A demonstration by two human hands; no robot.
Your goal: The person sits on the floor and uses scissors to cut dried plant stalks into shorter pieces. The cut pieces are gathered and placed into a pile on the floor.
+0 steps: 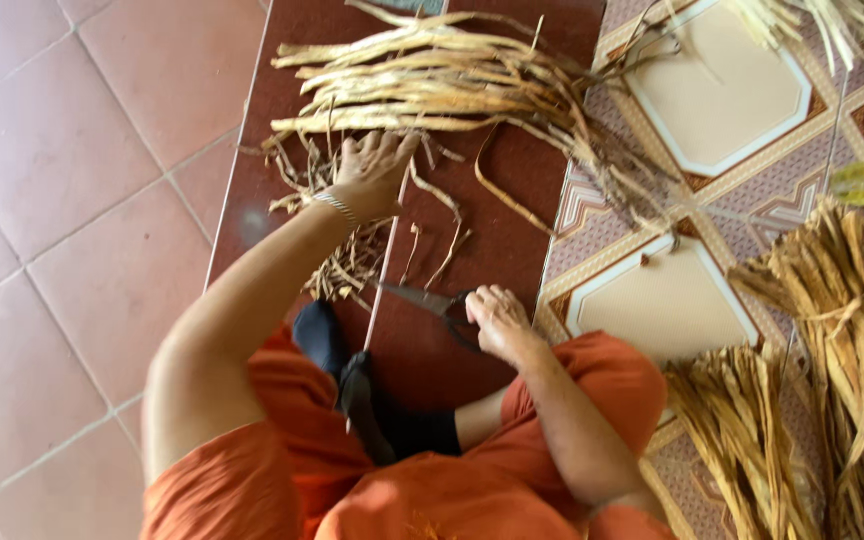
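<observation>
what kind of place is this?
Likely a home floor used as a craft workspace: plain and patterned floor tiles, bundles of dried plant strips lying about, and scissors in the right hand.
</observation>
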